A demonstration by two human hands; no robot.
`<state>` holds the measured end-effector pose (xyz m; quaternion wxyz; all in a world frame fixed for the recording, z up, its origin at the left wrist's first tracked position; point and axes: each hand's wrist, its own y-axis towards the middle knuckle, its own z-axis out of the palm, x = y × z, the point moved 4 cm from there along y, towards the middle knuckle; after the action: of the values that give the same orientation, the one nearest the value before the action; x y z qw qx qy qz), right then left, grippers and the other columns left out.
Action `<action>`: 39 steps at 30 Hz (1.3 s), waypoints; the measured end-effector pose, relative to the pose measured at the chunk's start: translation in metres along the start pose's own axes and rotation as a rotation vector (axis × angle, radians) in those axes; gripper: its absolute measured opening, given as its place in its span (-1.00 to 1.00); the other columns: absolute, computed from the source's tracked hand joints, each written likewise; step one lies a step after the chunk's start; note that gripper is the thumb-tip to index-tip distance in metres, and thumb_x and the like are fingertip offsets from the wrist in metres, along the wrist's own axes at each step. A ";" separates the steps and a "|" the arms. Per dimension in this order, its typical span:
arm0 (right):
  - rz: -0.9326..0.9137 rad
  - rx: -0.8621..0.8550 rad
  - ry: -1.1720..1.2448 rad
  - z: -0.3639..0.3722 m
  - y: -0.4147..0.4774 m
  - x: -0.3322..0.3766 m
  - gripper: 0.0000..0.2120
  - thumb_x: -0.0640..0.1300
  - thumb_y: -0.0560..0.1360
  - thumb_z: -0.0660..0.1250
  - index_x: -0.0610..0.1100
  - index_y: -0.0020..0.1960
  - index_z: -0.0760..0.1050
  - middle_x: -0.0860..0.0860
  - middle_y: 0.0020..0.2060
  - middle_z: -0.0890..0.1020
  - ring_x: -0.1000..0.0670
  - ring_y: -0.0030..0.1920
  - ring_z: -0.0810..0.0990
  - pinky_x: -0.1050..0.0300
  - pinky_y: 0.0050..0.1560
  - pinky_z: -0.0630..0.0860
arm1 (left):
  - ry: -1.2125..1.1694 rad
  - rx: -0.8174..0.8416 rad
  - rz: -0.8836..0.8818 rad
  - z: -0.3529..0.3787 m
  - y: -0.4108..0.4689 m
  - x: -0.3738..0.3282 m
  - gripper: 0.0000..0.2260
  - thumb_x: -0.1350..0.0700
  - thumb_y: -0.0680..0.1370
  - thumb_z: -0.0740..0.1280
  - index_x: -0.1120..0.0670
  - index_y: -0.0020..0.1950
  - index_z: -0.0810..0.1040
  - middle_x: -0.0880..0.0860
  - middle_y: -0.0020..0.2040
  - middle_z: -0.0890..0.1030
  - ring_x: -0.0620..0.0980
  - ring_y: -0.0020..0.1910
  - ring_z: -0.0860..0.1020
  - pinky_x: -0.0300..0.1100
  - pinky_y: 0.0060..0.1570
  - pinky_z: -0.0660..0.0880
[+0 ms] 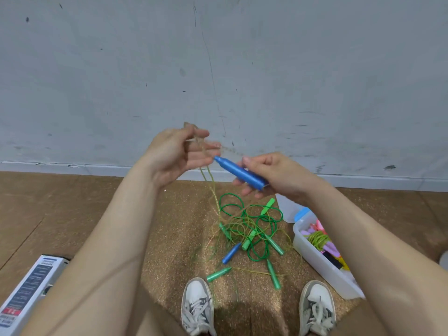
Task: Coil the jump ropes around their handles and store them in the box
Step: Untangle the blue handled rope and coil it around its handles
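Observation:
My right hand point(274, 175) grips a blue jump-rope handle point(240, 172), which points up and to the left. My left hand point(178, 154) is raised beside the handle's tip and pinches a thin yellow-green rope point(210, 183) between thumb and fingers. This rope hangs down to the floor. There a tangle of green ropes point(252, 221) lies with several green handles point(275, 277) and a second blue handle point(231, 253). A clear plastic box point(315, 258) stands on the floor at the right and holds coiled ropes and other colourful items.
My two feet in white sneakers point(197, 306) stand just below the rope pile on a brown speckled mat point(169, 238). A white printed carton point(29, 292) lies at the lower left. A grey wall point(218, 69) rises close ahead.

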<state>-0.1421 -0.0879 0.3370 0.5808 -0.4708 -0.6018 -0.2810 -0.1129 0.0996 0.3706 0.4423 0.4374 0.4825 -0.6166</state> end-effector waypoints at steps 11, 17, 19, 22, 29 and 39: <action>-0.184 -0.192 -0.284 -0.015 -0.008 0.019 -0.82 -0.15 0.54 0.36 -0.13 -0.23 0.61 0.05 -0.44 0.53 0.20 -0.44 0.43 0.39 -0.36 0.35 | 0.232 -0.107 -0.141 -0.034 -0.003 0.020 -0.80 0.05 0.59 0.25 0.13 -0.08 0.59 0.12 -0.10 0.71 -0.04 -0.18 0.67 -0.18 -0.12 0.53; -0.159 -0.249 -0.388 -0.023 -0.020 0.041 -0.81 -0.12 0.51 0.39 -0.20 -0.21 0.63 0.04 -0.54 0.36 0.14 -0.52 0.27 0.33 -0.49 0.22 | 0.057 -0.371 0.119 -0.054 -0.004 0.003 -0.76 0.06 0.57 0.26 0.07 -0.29 0.45 0.03 -0.36 0.55 -0.08 -0.43 0.45 -0.27 -0.40 0.41; -0.170 -0.227 -0.407 -0.022 -0.024 0.056 -0.79 -0.09 0.51 0.39 -0.20 -0.22 0.64 0.08 -0.56 0.31 0.14 -0.53 0.22 0.35 -0.51 0.17 | 0.040 -0.277 0.262 -0.046 -0.009 -0.007 -0.86 0.10 0.57 0.29 0.07 -0.16 0.56 0.03 -0.27 0.58 -0.04 -0.29 0.52 -0.24 -0.25 0.47; -0.204 -0.211 -0.355 -0.007 -0.025 0.084 -0.81 -0.11 0.53 0.37 -0.19 -0.19 0.62 0.14 -0.59 0.35 0.18 -0.55 0.28 0.37 -0.46 0.28 | 0.062 0.221 0.301 0.011 -0.019 -0.003 -0.84 0.04 0.53 0.35 -0.01 0.09 0.61 0.04 0.03 0.66 -0.01 0.13 0.59 -0.12 0.17 0.46; -0.355 -0.409 0.148 -0.017 -0.044 0.171 -0.84 -0.20 0.55 0.30 -0.20 -0.20 0.54 0.07 -0.54 0.22 0.08 -0.54 0.12 0.26 -0.52 0.22 | 0.343 0.620 0.028 0.079 -0.031 0.072 -0.70 -0.11 0.54 0.23 0.05 -0.26 0.54 0.05 -0.34 0.60 0.07 -0.20 0.56 -0.26 -0.20 0.43; 0.029 -0.457 0.301 -0.042 -0.049 0.088 -0.47 0.36 0.50 0.14 -0.07 0.15 0.44 -0.04 -0.05 0.58 -0.03 0.04 0.57 -0.11 0.10 0.45 | -0.493 0.319 -0.077 0.078 -0.047 0.017 -0.51 -0.17 0.64 0.02 0.01 -0.45 0.23 -0.07 -0.57 0.13 -0.15 -0.60 0.05 -0.36 -0.59 0.15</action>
<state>-0.1575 -0.1230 0.4391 0.5462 -0.5510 -0.4230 -0.4681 -0.1711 0.0276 0.3756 0.4482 0.3197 0.2735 -0.7887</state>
